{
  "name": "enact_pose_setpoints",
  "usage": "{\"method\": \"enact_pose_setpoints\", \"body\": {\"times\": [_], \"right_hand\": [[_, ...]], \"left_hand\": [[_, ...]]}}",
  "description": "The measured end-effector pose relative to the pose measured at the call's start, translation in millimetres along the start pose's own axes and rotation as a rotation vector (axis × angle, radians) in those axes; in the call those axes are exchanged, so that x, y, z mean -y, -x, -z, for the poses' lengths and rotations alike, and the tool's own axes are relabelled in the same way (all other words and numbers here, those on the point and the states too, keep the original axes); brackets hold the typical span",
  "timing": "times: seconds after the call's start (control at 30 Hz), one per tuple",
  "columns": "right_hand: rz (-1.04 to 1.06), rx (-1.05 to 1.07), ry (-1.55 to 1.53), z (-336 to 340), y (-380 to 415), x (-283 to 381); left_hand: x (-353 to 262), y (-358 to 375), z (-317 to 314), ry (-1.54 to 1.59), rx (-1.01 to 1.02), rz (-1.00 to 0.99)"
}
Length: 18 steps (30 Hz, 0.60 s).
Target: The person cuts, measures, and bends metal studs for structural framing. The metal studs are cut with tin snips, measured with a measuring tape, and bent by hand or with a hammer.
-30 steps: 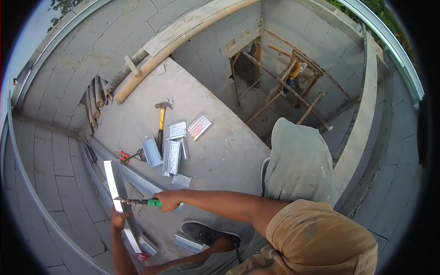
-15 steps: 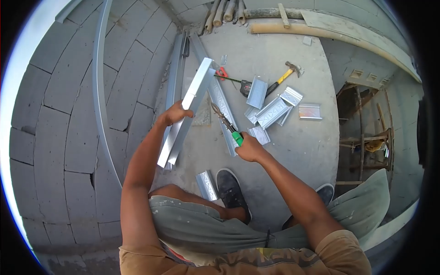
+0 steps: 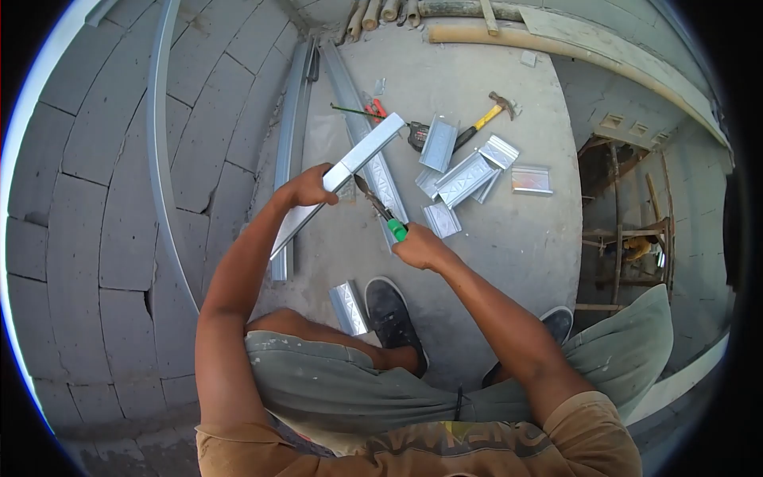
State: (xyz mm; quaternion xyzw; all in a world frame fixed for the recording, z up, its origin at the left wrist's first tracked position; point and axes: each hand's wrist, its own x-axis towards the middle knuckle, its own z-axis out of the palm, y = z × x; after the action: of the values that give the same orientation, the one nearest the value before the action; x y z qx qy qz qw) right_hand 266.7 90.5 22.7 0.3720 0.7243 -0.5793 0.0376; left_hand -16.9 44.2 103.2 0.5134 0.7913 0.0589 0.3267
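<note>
In the head view, the left hand (image 3: 308,188) has its fingers wrapped around one silver, straight metal channel (image 3: 372,143), left of the middle of the scene. The channel's long axis slants from near left to far right, its far end pointing toward the black tape measure (image 3: 418,136). The right hand (image 3: 423,247) has its fingers closed around the green handle of one pair of dark metal snips (image 3: 384,213). The snips point far left, tips just beside the channel's right edge; whether they touch it I cannot tell.

On the grey concrete floor (image 3: 509,262), one long metal profile (image 3: 380,181) slants from far left to near right beneath the held channel. Right of it lie at least six short silver metal offcuts (image 3: 466,179), overlapping; a seventh (image 3: 531,180) sits apart to the right, an eighth (image 3: 350,308) near, beside one of two dark shoes (image 3: 391,314). One yellow-and-black hammer (image 3: 482,119) points its head far right. One red-handled tool (image 3: 375,108) lies left of the tape measure.
</note>
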Motion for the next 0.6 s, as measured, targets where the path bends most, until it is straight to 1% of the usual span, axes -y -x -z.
{"method": "enact_pose_setpoints", "body": {"times": [0.13, 0.2, 0.3, 0.43, 0.5, 0.6], "right_hand": [[-0.021, 0.016, 0.030, 3, 0, 3], [-0.027, 0.076, 0.030, 5, -1, 3], [-0.016, 0.061, 0.037, 4, 2, 5], [-0.019, 0.026, 0.038, 6, 5, 9], [-0.035, 0.070, 0.054, 9, 6, 12], [-0.018, 0.083, 0.057, 10, 3, 10]], "left_hand": [[2, -2, -3, -0.028, 0.014, -0.056], [3, -3, -5, -0.041, 0.030, -0.072], [-2, -3, -9, -0.056, 0.018, -0.090], [-9, -3, -10, -0.058, 0.023, -0.047], [-8, -1, -10, -0.063, 0.028, -0.037], [-5, -2, -9, -0.081, 0.036, -0.034]]}}
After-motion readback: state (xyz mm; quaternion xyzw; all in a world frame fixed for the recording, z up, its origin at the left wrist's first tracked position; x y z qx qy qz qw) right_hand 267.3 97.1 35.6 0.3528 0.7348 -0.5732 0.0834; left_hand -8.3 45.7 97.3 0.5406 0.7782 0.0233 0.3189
